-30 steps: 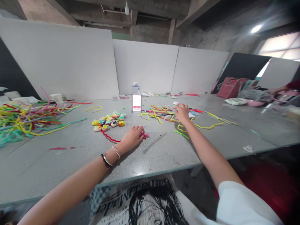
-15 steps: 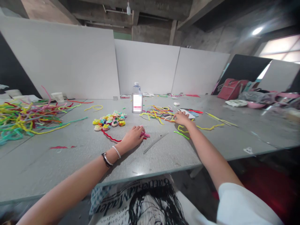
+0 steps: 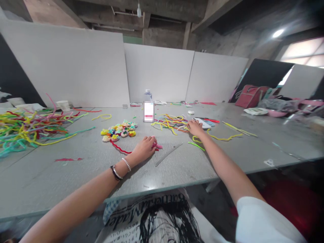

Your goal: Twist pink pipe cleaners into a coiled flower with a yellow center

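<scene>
In the head view, the right hand [image 3: 196, 128] is resting lower and nearer than a second ago, when it was reaching by the small white lump [image 3: 190, 112]; that lump is now lying uncovered. Since half a second ago the right hand is barely differing in place. The left hand [image 3: 143, 147] is keeping its spot on the table [image 3: 136, 172], its curled fingers grasping a pink fuzzy piece [image 3: 159, 147], with the ends poking out.

The right fingertips are meeting the near edge of a pile of coloured fuzzy wires [image 3: 172, 120], beside a white card [image 3: 203, 122]. Whether they are gripping a wire, I cannot tell. A grey strip [image 3: 168, 154] is lying between the hands, and a cluster of fuzzy flowers [image 3: 118, 130] is sitting beyond the left forearm.

The left hand is hiding most of the pink piece, and the right hand is covering part of the pile. The big heap of wires [image 3: 37, 128] is running off the left edge.

A pixelated patch is blotting out the label of the bottle [image 3: 148, 96]. The printed shirt [image 3: 162, 222] is showing "Made"; its smaller lettering is staying unreadable.
</scene>
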